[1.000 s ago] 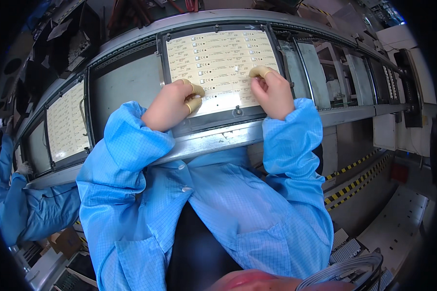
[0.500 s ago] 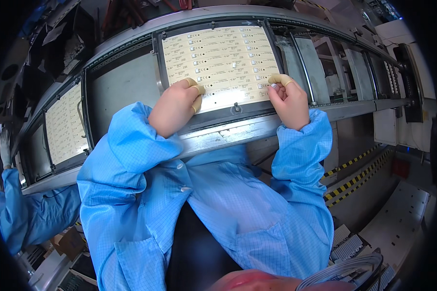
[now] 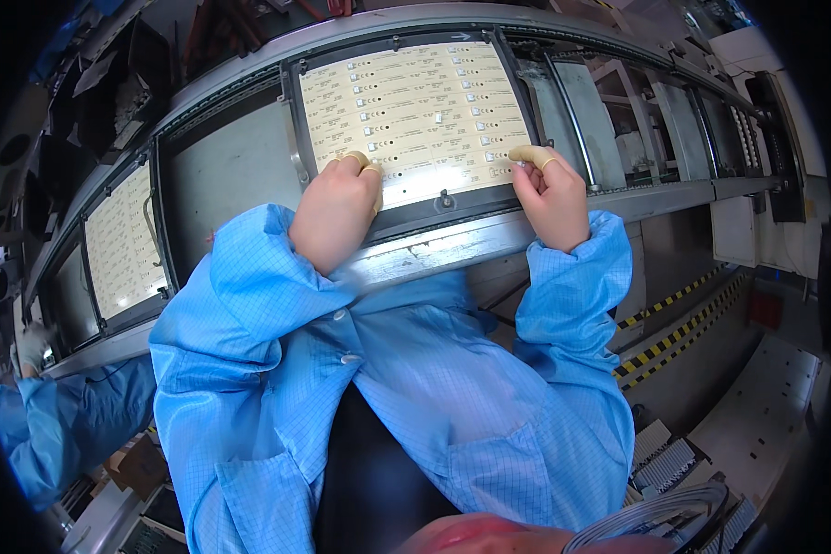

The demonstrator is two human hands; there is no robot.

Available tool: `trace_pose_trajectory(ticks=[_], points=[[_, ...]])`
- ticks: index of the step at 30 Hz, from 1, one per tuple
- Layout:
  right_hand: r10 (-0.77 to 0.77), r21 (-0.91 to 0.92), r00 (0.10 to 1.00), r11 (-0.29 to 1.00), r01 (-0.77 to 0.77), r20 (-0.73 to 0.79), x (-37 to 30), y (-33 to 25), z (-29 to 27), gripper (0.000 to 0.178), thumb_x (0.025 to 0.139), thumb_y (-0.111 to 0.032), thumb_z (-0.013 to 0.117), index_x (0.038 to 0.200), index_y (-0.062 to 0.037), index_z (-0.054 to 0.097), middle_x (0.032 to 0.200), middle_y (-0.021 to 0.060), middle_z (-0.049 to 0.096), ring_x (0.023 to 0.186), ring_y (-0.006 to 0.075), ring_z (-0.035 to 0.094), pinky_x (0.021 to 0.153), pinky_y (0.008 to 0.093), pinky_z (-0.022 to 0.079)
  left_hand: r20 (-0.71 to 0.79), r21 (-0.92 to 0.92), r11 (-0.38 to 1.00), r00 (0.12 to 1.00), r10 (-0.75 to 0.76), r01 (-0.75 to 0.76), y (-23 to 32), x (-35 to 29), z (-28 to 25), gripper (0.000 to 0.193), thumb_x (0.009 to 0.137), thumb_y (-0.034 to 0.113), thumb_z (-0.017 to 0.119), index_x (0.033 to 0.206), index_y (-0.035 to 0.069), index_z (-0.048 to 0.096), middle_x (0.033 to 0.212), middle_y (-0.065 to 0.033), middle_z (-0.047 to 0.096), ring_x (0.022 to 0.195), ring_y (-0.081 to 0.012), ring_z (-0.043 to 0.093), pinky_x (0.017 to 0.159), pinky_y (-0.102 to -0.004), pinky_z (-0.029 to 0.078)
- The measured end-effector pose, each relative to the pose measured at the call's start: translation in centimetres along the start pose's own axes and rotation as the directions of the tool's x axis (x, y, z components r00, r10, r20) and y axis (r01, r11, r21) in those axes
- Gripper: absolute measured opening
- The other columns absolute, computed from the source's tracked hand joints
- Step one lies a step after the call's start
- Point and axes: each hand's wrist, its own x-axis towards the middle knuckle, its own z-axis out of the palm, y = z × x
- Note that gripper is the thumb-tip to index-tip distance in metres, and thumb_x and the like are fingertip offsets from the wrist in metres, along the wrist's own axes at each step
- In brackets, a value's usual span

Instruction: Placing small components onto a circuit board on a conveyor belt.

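A cream printed circuit board panel lies in a black carrier frame on a metal conveyor. Small white connectors stand in two columns on it, and another small white piece sits between the columns. My left hand, with yellow finger cots, is closed at the panel's near left corner; its fingertips are mostly hidden. At the near right edge, my right hand, also wearing a finger cot, has thumb and index finger pinched beside the last connectors. Whatever it pinches is too small to make out.
The conveyor's near metal rail runs between my body and the panel. Further left, a second cream panel sits in its frame, near a co-worker's gloved hand. Dark bins stand behind the conveyor at left.
My left hand has shifted slightly down and tilted at the panel's corner. The right hand stays almost in place, still pinched. At far left, the co-worker's gloved hand has moved lower.
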Motion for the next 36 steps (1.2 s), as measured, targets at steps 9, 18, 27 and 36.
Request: trace_pose_trajectory(ticks=[9, 18, 27, 36], points=[[-0.023, -0.015, 1.0, 1.0, 0.023, -0.004, -0.3, 0.0, -0.2, 0.013, 0.079, 0.001, 0.06, 0.091, -0.0004, 0.062, 0.074, 0.0024, 0.055, 0.056, 0.005, 0.043, 0.051, 0.019, 0.038, -0.019, 0.001, 0.999, 0.999, 0.047, -0.047, 0.0, 0.1, 0.1, 0.008, 0.076, 0.006, 0.054, 0.078, -0.001, 0.056, 0.082, -0.0162, 0.055, 0.078, -0.0314, 0.057, 0.07, -0.038, 0.049], [0.109, -0.018, 0.994, 0.994, -0.109, 0.031, -0.2, 0.1, 0.1, 0.015, 0.079, -0.001, 0.063, 0.094, -0.0006, 0.061, 0.074, 0.0049, 0.057, 0.058, 0.0061, 0.048, 0.053, 0.0198, 0.041, 0.039, 0.082, 0.995, 0.998, 0.049, -0.052, 0.7, 0.1, -0.3, 0.019, 0.074, 0.004, 0.052, 0.091, -0.001, 0.056, 0.084, -0.0134, 0.055, 0.079, -0.0288, 0.057, 0.07, -0.0369, 0.049], [-0.267, -0.219, 0.943, 0.926, 0.308, 0.2, 0.7, 0.7, 0.2, 0.013, 0.078, -0.004, 0.063, 0.091, -0.0019, 0.061, 0.084, 0.0125, 0.059, 0.078, 0.0295, 0.059, 0.07, 0.0331, 0.049, 0.049, -0.009, 0.994, 0.993, 0.105, -0.105, 0.1, 1.4, -1.4, 0.011, 0.077, 0.009, 0.056, 0.084, 0.001, 0.059, 0.087, -0.0134, 0.056, 0.081, -0.0295, 0.057, 0.073, -0.0381, 0.048], [-0.258, -0.334, 0.925, 0.877, 0.345, 0.279, 1.1, -0.1, 0.8, 0.012, 0.077, -0.004, 0.062, 0.088, -0.0019, 0.06, 0.086, 0.0123, 0.058, 0.08, 0.0304, 0.058, 0.072, 0.0365, 0.048, 0.04, -0.299, 0.954, 0.999, 0.029, -0.016, -0.5, 8.9, 1.6, 0.023, 0.081, 0.014, 0.057, 0.102, 0.006, 0.063, 0.099, -0.015, 0.057, 0.095, -0.0312, 0.057, 0.084, -0.0374, 0.046]])
